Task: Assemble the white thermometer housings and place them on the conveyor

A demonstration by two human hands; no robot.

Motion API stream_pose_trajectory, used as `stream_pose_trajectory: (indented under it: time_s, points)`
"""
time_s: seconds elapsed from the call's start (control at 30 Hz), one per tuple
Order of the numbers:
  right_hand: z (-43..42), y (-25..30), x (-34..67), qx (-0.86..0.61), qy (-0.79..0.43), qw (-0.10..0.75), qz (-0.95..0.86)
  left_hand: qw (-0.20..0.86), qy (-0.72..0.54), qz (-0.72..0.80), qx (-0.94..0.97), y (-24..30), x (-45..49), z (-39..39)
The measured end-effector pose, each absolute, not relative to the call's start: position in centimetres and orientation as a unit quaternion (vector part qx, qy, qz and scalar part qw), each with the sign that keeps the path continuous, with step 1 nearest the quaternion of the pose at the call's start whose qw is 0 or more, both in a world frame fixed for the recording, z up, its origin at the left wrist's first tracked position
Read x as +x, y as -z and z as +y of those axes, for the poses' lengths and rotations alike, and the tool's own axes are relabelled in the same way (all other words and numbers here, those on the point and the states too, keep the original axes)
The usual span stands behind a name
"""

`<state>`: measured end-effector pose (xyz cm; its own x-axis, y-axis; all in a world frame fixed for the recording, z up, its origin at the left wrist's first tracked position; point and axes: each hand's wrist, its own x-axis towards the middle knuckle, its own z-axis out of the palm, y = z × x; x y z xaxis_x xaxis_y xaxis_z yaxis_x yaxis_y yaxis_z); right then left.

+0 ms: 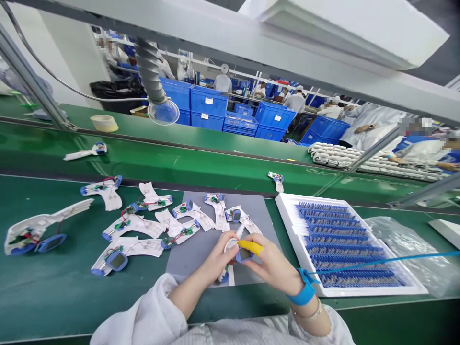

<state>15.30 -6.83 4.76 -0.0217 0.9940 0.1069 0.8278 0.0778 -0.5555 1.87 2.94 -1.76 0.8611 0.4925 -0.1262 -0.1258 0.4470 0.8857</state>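
Note:
Both hands meet over the grey mat (264,211). My left hand (222,256) is closed on a white pistol-shaped housing half (241,231), mostly hidden by the fingers. A small round white piece (230,245) shows by its thumb. With a yellow cover on one finger, my right hand (266,261) grips the blue-framed display (244,254) against that housing. Just beyond, another open housing with a display (235,215) lies on the mat. Further housing halves with green boards and wires, such as one with a display (118,260), lie to the left.
At the right stands a white foam tray (293,239) with rows of blue-and-grey parts. A plastic bag (406,239) lies beyond it. A blue wrist cord (388,260) crosses the tray. A ducted hood (163,111) hangs over the green conveyor (201,163). Co-workers sit behind blue crates (208,103).

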Motion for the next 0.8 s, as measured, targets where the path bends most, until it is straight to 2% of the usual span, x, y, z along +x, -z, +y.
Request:
stream_pose_trajectory:
  time_s: [0.1,0.2,0.3,0.37,0.43,0.53,0.8]
  points:
    - [-7.0,-4.5,15.2,-0.628,-0.171,0.265,-0.711,0.885,-0.038,0.1,0.453,2.4,1.5,2.8]
    - [-7.1,-4.2,15.3,-0.604,-0.163,0.305,-0.718,0.92,0.022,0.043,0.39,2.8,1.4,2.7]
    - [-7.4,-3.8,15.5,-0.632,-0.136,0.332,-0.686,0.88,-0.092,0.073,0.461,2.9,1.6,2.9]
    - [-7.5,-3.5,15.6,-0.664,-0.125,0.354,-0.646,0.778,-0.221,0.127,0.574,2.9,1.8,3.0]
    - [-7.5,-3.2,15.4,-0.68,-0.132,0.38,-0.612,0.664,-0.296,0.175,0.664,3.0,2.0,3.1]
    - [-7.0,-2.7,14.9,-0.687,-0.163,0.415,-0.574,0.588,-0.303,0.211,0.72,3.2,2.2,3.1]
    - [-5.6,-0.6,15.4,-0.664,-0.292,0.491,-0.481,0.557,-0.288,0.212,0.75,3.0,2.0,3.1]
